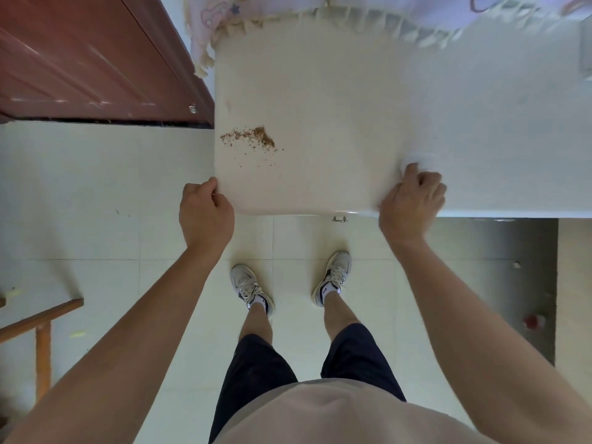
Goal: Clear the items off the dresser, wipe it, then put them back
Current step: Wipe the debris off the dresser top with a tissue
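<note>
Arms [144, 331] outstretched: left grip [206, 209] curled empty at dresser [320, 107] edge, right grip [413, 200] clamps cloth [419, 160].

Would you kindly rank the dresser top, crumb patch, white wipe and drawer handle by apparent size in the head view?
1. Dresser top.
2. Crumb patch.
3. White wipe, though the right hand hides most of it.
4. Drawer handle.

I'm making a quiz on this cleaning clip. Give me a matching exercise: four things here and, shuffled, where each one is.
Things
1 crumbs
2 white wad
3 left hand
4 frilled cloth

Places
a far edge of the dresser
b front left corner of the dresser
c in the grip of the right hand
d dresser top, left side

Pairs: 1-d, 2-c, 3-b, 4-a
</note>
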